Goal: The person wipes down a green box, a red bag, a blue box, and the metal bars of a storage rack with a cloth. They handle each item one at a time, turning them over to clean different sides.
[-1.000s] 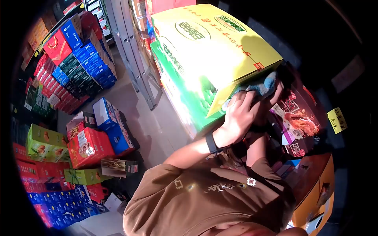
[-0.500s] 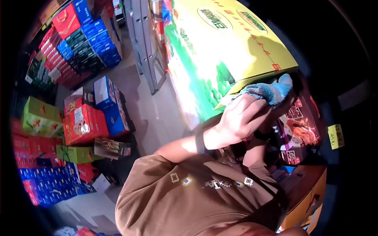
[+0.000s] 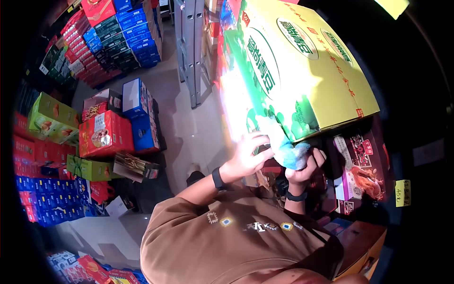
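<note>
A blue and whitish cloth (image 3: 292, 155) hangs bunched between my two hands, in front of the lower corner of a large yellow and green carton (image 3: 340, 80). My left hand (image 3: 247, 154) is at the cloth's left side, fingers curled and their tips against it. On the other side, my right hand (image 3: 307, 166) has its fingers wrapped round the cloth. Strong light washes out the carton's green side and part of the cloth. Just right of my right hand stands a dark purple printed box (image 3: 362, 165).
A metal ladder (image 3: 191, 52) stands left of the carton. Stacked blue boxes (image 3: 139, 35), a red carton (image 3: 106, 134) and green boxes (image 3: 53, 118) line the left side. A yellow handwritten tag (image 3: 403, 193) hangs at right. A brown wooden cabinet (image 3: 362, 244) is at lower right.
My hands have come down and apart, bringing the cloth off the carton's front edge. The cloth now stretches between both hands. The view has shifted, so the carton sits further right and lower.
</note>
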Available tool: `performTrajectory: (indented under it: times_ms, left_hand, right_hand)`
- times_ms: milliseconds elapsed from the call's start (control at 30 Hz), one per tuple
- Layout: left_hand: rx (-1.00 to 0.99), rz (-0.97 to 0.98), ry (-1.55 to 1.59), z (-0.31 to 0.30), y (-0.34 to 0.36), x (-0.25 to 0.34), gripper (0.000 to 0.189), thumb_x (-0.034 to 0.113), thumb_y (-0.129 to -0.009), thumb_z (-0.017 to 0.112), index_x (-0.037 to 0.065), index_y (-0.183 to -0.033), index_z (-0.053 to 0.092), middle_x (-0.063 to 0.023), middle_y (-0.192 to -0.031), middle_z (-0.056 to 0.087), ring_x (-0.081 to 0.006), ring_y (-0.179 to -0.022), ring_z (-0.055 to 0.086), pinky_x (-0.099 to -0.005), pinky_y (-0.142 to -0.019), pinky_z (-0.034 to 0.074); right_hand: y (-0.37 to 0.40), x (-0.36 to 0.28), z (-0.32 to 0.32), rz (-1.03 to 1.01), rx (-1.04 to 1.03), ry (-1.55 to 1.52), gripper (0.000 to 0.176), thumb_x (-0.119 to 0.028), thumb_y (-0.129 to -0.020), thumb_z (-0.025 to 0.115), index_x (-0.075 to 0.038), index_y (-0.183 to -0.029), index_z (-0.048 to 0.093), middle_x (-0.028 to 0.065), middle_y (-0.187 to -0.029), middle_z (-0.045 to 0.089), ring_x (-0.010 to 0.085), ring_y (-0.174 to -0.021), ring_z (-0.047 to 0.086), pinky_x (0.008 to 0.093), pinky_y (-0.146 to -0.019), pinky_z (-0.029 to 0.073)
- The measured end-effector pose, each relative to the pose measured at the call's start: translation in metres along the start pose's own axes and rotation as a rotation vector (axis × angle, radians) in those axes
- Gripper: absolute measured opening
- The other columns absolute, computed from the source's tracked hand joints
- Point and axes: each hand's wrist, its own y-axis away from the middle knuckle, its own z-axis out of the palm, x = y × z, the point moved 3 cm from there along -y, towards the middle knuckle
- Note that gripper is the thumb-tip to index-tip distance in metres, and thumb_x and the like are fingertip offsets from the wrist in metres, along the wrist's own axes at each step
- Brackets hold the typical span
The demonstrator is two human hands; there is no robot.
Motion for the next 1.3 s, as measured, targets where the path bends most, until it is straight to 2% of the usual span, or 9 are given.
performTrajectory:
  times_ms: [233,333,467,500,633,800,867,1133,1300]
  left_hand:
    - [0.211,0.102,0.080,-0.003,-0.059,-0.008,0.032,0.013,-0.061,0.075,0.010,-0.092,0.067,-0.0115,-0.100,0.061,-0.0325,-0.088,0.062,-0.0376,-0.068,0.054]
    - [0.118,0.117,0.177,-0.020,-0.101,-0.013,0.025,0.009,-0.061,0.072,0.010,-0.086,0.069,-0.0105,-0.101,0.063,-0.0293,-0.089,0.061,-0.0363,-0.068,0.054]
    - [-0.005,0.258,0.287,-0.019,-0.106,-0.041,0.027,0.006,-0.061,0.072,0.010,-0.087,0.069,-0.0101,-0.101,0.063,-0.0278,-0.089,0.060,-0.0368,-0.068,0.054]
    - [0.095,0.296,0.288,-0.018,-0.105,-0.048,0.026,0.005,-0.061,0.072,0.010,-0.086,0.068,-0.0095,-0.100,0.062,-0.0276,-0.090,0.059,-0.0373,-0.069,0.054]
    - [-0.063,0.317,0.370,-0.018,-0.081,-0.086,0.020,0.003,-0.067,0.072,0.009,-0.084,0.063,-0.0102,-0.097,0.059,-0.0296,-0.089,0.058,-0.0420,-0.075,0.053]
    - [-0.279,0.247,0.442,-0.018,-0.056,-0.144,0.020,0.003,-0.071,0.069,0.008,-0.088,0.060,-0.0122,-0.097,0.058,-0.0322,-0.089,0.057,-0.0441,-0.074,0.050]
    - [-0.221,0.260,0.451,-0.014,-0.053,-0.161,0.025,0.005,-0.070,0.069,0.007,-0.093,0.062,-0.0132,-0.098,0.057,-0.0337,-0.088,0.057,-0.0432,-0.071,0.048]
    - [-0.076,0.276,0.506,-0.026,-0.132,-0.179,0.035,0.004,-0.062,0.070,0.007,-0.097,0.067,-0.0116,-0.097,0.058,-0.0317,-0.085,0.057,-0.0410,-0.069,0.048]
    - [-0.010,0.321,0.572,-0.031,-0.186,-0.180,0.036,-0.008,-0.062,0.067,0.007,-0.094,0.068,-0.0108,-0.099,0.059,-0.0304,-0.089,0.056,-0.0395,-0.074,0.047]
  right_hand:
    - [-0.048,-0.024,-0.009,-0.011,0.150,0.219,0.039,-0.031,-0.090,0.066,-0.005,-0.110,0.046,0.0136,-0.111,0.050,0.0324,-0.097,0.051,0.0436,-0.087,0.046]
    - [-0.071,-0.038,-0.004,-0.020,0.256,0.274,0.041,-0.029,-0.090,0.067,-0.003,-0.112,0.044,0.0138,-0.112,0.050,0.0310,-0.099,0.052,0.0447,-0.089,0.047]
    - [-0.080,-0.066,-0.007,-0.048,0.165,0.481,0.029,-0.025,-0.092,0.064,-0.005,-0.111,0.052,0.0140,-0.108,0.054,0.0307,-0.096,0.053,0.0390,-0.082,0.048]
    - [-0.079,-0.072,-0.003,-0.061,0.146,0.505,0.026,-0.022,-0.091,0.064,-0.007,-0.110,0.057,0.0137,-0.107,0.055,0.0307,-0.093,0.053,0.0386,-0.080,0.047]
    - [-0.051,-0.102,0.028,0.145,0.043,0.652,0.015,-0.012,-0.083,0.070,-0.017,-0.097,0.068,0.0058,-0.106,0.058,0.0297,-0.099,0.050,0.0380,-0.083,0.046]
    - [-0.036,-0.113,0.083,0.324,-0.048,0.709,0.030,0.000,-0.072,0.068,-0.012,-0.099,0.071,0.0059,-0.103,0.057,0.0282,-0.094,0.053,0.0402,-0.084,0.044]
    - [-0.051,-0.116,0.100,0.428,-0.078,0.775,0.024,-0.002,-0.073,0.069,-0.008,-0.096,0.071,0.0090,-0.100,0.057,0.0296,-0.094,0.053,0.0417,-0.086,0.043]
    - [-0.114,-0.116,0.131,0.473,0.110,0.889,0.041,0.001,-0.070,0.067,-0.007,-0.111,0.068,0.0123,-0.109,0.056,0.0317,-0.099,0.052,0.0417,-0.089,0.042]
    - [-0.149,-0.105,0.136,0.281,0.342,0.903,0.033,-0.001,-0.077,0.070,-0.005,-0.109,0.064,0.0121,-0.109,0.055,0.0297,-0.100,0.054,0.0401,-0.088,0.044]
